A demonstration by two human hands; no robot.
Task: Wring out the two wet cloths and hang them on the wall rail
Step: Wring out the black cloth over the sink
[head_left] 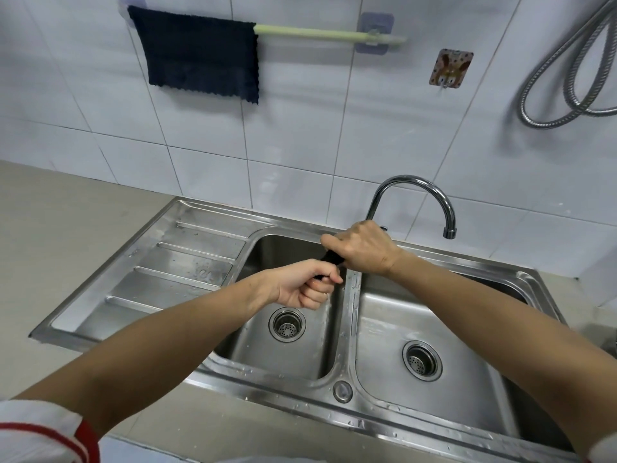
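Note:
A dark navy cloth (200,53) hangs spread over the left end of the pale green wall rail (320,33). A second dark cloth (330,257), rolled tight, stretches between my two fists above the left sink basin (287,349). My left hand (305,285) grips its near end, fingers curled round it. My right hand (362,247) grips the far end, knuckles up. Only a short dark stretch of the cloth shows between the hands; the rest is hidden inside the fists.
A steel double sink has a drainboard (160,272) on the left and a right basin (424,359). The curved tap (417,192) arches behind my right hand. A metal shower hose (567,71) loops on the wall at right. A sticker hook (450,66) sits below the rail's right end.

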